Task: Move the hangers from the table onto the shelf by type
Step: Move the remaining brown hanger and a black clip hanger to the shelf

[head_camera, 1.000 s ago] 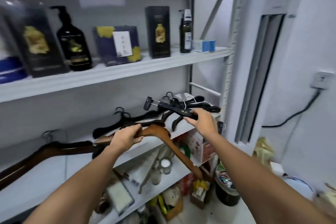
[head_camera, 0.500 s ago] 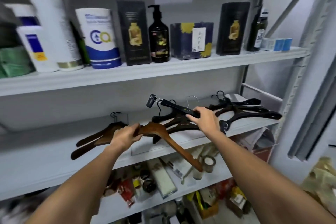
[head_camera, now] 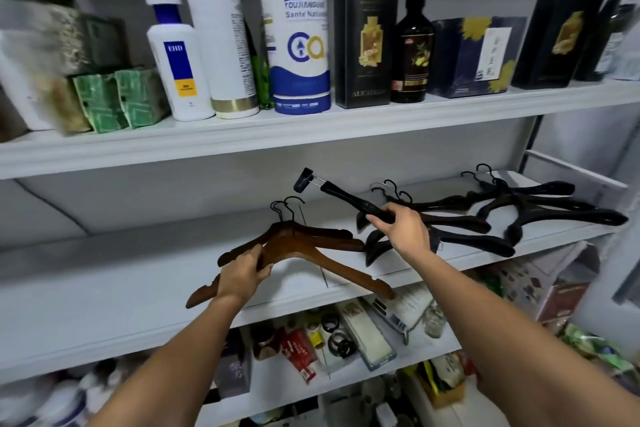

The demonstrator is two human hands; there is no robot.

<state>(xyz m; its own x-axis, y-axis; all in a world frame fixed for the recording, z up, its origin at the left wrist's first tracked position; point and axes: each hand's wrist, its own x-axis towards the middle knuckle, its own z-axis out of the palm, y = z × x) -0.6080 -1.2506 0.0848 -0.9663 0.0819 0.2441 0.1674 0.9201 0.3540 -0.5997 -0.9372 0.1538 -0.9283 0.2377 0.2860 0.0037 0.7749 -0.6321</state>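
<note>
The clutter below the middle shelf (head_camera: 104,291) is blurred and hard to name. The right hand (head_camera: 403,230) hides part of the black clip hanger (head_camera: 343,196), which it grips above that shelf. At the shelf's middle, the left hand (head_camera: 242,276) clasps one arm of a brown wooden hanger (head_camera: 322,256) lying over another brown one. Black hangers (head_camera: 526,215) are piled at the shelf's right end. White bottles (head_camera: 221,28) and a black box (head_camera: 365,38) stand on the board above. The shelving is white and the wall grey.

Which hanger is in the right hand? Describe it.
Middle shelf of the white rack, right of the brown wooden hangers. The right hand holds a black hanger above it. Unlike the curved black hangers there, it is a straight bar with a clip.
</note>
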